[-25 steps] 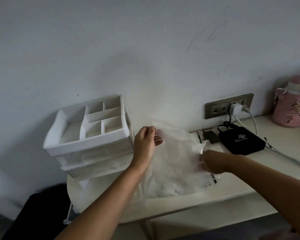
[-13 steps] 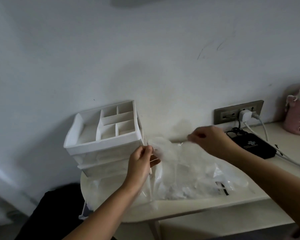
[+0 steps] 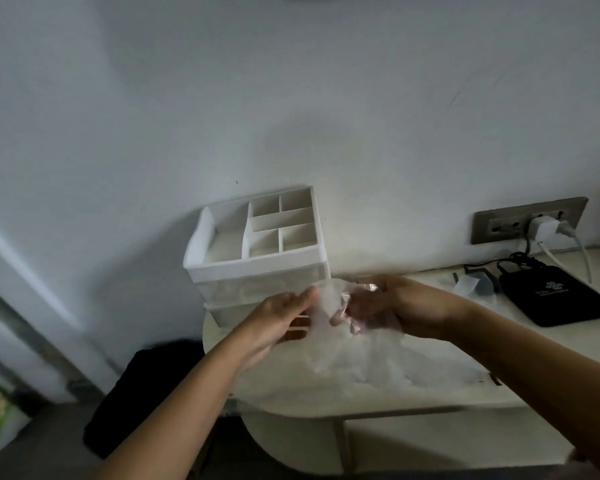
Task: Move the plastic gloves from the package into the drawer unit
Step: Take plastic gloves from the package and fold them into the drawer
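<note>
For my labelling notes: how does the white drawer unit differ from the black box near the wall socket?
The drawer unit is white; the black box is dark. The drawer unit stands tall with a divided open top; the black box lies flat and low. Both rest on the desk near the wall.

Thin, translucent plastic gloves (image 3: 328, 301) are bunched and crumpled between the left hand (image 3: 281, 317) and right hand (image 3: 385, 306), gripped by both. The clear package (image 3: 406, 367) lies flat and wrinkled just below the right hand. The white drawer unit (image 3: 257, 251), with open compartments on top, stands upright just behind the left hand.
</note>
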{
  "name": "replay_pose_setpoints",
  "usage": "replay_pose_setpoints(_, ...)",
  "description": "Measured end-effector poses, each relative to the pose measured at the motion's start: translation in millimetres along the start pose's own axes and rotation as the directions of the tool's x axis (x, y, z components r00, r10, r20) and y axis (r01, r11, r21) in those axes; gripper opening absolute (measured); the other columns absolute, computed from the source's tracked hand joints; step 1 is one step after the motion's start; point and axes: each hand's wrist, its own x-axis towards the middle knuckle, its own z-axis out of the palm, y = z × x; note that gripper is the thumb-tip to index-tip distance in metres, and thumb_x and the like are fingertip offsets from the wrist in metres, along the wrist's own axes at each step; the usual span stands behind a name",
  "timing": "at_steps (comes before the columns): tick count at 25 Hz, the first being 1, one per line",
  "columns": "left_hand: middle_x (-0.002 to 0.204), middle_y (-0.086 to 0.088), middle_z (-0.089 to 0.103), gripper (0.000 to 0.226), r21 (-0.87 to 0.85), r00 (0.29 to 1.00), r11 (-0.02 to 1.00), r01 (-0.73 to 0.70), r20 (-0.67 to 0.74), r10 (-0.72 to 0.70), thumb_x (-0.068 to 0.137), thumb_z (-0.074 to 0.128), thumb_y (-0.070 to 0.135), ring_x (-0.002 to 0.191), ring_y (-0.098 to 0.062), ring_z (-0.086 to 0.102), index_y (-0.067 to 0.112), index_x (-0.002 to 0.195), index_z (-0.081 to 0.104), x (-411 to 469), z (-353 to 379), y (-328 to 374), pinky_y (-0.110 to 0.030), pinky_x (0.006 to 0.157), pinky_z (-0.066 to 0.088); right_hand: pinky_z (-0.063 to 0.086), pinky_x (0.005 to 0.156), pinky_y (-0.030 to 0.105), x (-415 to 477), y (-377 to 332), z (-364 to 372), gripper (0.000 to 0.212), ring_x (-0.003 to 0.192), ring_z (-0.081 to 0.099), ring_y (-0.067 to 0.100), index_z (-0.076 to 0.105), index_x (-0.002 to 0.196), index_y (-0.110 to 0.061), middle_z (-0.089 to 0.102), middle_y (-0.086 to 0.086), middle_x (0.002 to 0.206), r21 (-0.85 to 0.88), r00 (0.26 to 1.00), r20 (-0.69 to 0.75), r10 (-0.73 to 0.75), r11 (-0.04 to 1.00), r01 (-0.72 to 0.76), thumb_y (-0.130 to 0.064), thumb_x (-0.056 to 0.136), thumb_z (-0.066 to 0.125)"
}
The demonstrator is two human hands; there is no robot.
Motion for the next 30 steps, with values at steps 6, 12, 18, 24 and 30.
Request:
replay_pose_setpoints(6, 0.141, -0.022, 0.046, 0.096, -0.402, 0.932, 0.914, 0.061, 0.350, 0.092, 0.064, 0.073, 0.064, 0.131, -0.038, 0.044, 0.010, 0.139, 0.047, -12, -24, -33, -0.057, 0.110, 0.030, 0.052, 0.079, 0.029, 27, 15, 14, 0.028, 0.092, 0.061, 0.028, 0.059, 0.114, 0.004, 0.064, 0.017, 0.104, -0.002, 0.999, 0.044, -0.026, 1.000, 0.026, -0.005, 0.087, 0.057)
replay_pose_setpoints(12, 0.065, 0.000, 0.069, 0.007, -0.240, 0.983, 0.970, -0.021, -0.181, -0.024, 0.073, 0.073, 0.010, 0.057, -0.008, 0.065, 0.009, 0.080, 0.071, -19, -46, -34, -0.021, 0.053, 0.053, 0.051, 0.066, 0.021, 48, 27, 31, 0.014, 0.069, 0.059, 0.012, 0.064, 0.088, -0.001, 0.064, 0.004, 0.074, -0.109, 0.988, -0.106, 0.114, 0.986, -0.126, -0.009, 0.078, 0.070)
replay_pose_setpoints(18, 0.065, -0.001, 0.067, 0.001, 0.122, 0.992, 0.992, 0.045, -0.119, -0.030, 0.086, 0.066, 0.010, 0.060, -0.009, 0.064, 0.010, 0.086, 0.065, -25, -68, -36, -0.024, 0.058, 0.053, 0.038, 0.058, 0.018, 54, 20, 20, 0.018, 0.055, 0.041, 0.008, 0.070, 0.082, -0.008, 0.050, -0.003, 0.061, -0.317, 0.947, -0.109, 0.301, 0.893, -0.320, -0.026, 0.079, 0.070)
replay_pose_setpoints(24, 0.057, 0.001, 0.062, 0.017, 0.103, 0.973, 0.992, 0.076, -0.225, -0.051, 0.094, 0.056, 0.012, 0.051, -0.009, 0.061, 0.011, 0.082, 0.067, -20, -73, -43, -0.020, 0.049, 0.050, 0.034, 0.063, 0.019, 56, 12, 20, 0.020, 0.060, 0.039, 0.009, 0.069, 0.072, -0.022, 0.057, -0.005, 0.068, -0.703, 0.926, -0.139, 0.350, 0.624, -0.341, -0.041, 0.079, 0.072)
replay_pose_setpoints(30, 0.062, -0.003, 0.066, 0.008, 0.073, 0.945, 0.981, 0.179, -0.290, -0.151, 0.090, 0.063, 0.012, 0.053, -0.012, 0.065, 0.007, 0.085, 0.067, -16, -83, -53, -0.020, 0.047, 0.049, 0.040, 0.051, 0.015, 61, 12, 13, 0.005, 0.046, 0.046, 0.007, 0.071, 0.077, -0.014, 0.073, 0.002, 0.076, -0.645, 0.910, -0.209, 0.358, 0.649, -0.403, -0.017, 0.082, 0.071)
